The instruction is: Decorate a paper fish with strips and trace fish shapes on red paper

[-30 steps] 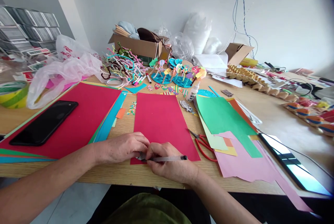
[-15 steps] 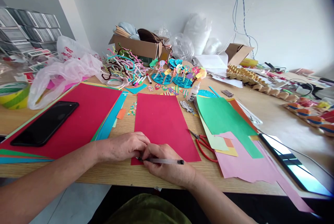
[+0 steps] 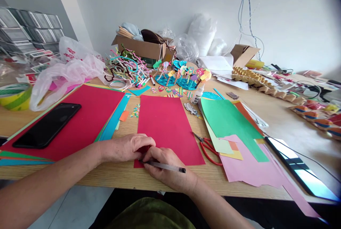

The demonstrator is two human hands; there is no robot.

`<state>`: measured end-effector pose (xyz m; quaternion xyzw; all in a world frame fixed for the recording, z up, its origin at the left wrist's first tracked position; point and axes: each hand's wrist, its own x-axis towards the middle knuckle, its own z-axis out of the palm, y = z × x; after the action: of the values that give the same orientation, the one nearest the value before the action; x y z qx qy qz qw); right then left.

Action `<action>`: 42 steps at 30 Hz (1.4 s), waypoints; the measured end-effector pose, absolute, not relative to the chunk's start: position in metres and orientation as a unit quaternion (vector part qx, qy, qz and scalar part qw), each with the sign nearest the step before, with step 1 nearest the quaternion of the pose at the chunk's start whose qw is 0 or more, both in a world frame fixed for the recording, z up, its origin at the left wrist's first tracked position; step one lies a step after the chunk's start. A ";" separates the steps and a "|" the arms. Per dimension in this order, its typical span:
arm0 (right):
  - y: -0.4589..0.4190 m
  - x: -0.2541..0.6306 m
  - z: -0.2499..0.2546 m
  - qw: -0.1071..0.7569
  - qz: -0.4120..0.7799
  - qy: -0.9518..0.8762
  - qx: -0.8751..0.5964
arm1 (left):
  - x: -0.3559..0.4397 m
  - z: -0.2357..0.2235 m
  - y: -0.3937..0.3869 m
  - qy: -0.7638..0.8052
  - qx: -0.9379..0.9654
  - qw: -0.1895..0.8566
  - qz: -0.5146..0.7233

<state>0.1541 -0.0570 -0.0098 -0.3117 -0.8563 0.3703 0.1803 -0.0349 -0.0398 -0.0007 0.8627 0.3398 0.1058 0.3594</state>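
Note:
A red paper sheet (image 3: 165, 122) lies in front of me on the wooden table (image 3: 277, 122). My right hand (image 3: 170, 170) grips a clear pen (image 3: 166, 166) whose tip touches the sheet's near left corner. My left hand (image 3: 125, 148) presses down on that same corner with its fingers curled, right beside the pen tip. What lies under those fingers is hidden.
Red-handled scissors (image 3: 209, 147) lie right of the sheet, beside green (image 3: 229, 122) and pink paper (image 3: 250, 168). A black phone (image 3: 48, 125) rests on a stack of coloured sheets (image 3: 87, 122) at left. Pipe cleaners (image 3: 125, 67), paper crafts (image 3: 181, 76), a glue bottle (image 3: 197, 94), boxes and a tablet (image 3: 301, 168) surround them.
The pen has tilted, its free end dropping slightly toward me, and my right hand shifted a little left. My left hand stays on the corner.

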 end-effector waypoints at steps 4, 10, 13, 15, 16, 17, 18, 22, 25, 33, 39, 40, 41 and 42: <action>-0.057 0.152 -0.012 0.180 0.368 -0.856 -0.316 | -0.035 -0.001 -0.040 0.343 0.862 0.360 0.102; -0.058 0.155 -0.008 0.199 0.396 -0.841 -0.311 | -0.035 0.000 -0.038 0.343 0.866 0.351 0.094; -0.058 0.171 0.003 0.231 0.429 -0.822 -0.295 | -0.035 0.003 -0.039 0.341 0.869 0.346 0.092; -0.057 0.185 0.010 0.241 0.428 -0.822 -0.289 | -0.035 0.004 -0.039 0.336 0.872 0.344 0.093; -0.056 0.193 0.012 0.253 0.424 -0.819 -0.293 | -0.035 0.005 -0.039 0.333 0.873 0.343 0.093; -0.055 0.199 0.012 0.267 0.421 -0.814 -0.299 | -0.035 0.005 -0.039 0.328 0.876 0.342 0.094; -0.053 0.203 0.011 0.281 0.413 -0.808 -0.311 | -0.035 0.005 -0.039 0.321 0.878 0.341 0.095; -0.048 0.208 -0.003 0.296 0.339 -0.827 -0.339 | -0.035 0.000 -0.037 0.294 0.892 0.327 0.100; -0.045 0.204 -0.013 0.278 0.296 -0.853 -0.327 | -0.034 -0.002 -0.036 0.281 0.902 0.312 0.099; -0.043 0.192 -0.007 0.268 0.291 -0.865 -0.309 | -0.030 0.005 -0.042 0.279 0.918 0.269 0.079; -0.045 0.189 -0.016 0.230 0.267 -0.880 -0.320 | -0.029 0.001 -0.049 0.283 0.931 0.220 0.074; -0.046 0.189 -0.017 0.219 0.259 -0.884 -0.322 | -0.028 0.001 -0.051 0.287 0.932 0.209 0.074; -0.046 0.189 -0.018 0.207 0.252 -0.888 -0.325 | -0.028 0.000 -0.053 0.293 0.932 0.200 0.074; -0.047 0.188 -0.018 0.196 0.245 -0.891 -0.328 | -0.027 0.000 -0.055 0.301 0.931 0.192 0.071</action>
<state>0.1885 -0.0468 -0.0177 -0.3283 -0.8910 0.2451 0.1958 -0.0269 -0.0555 0.0003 0.9314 0.3007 0.0712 0.1922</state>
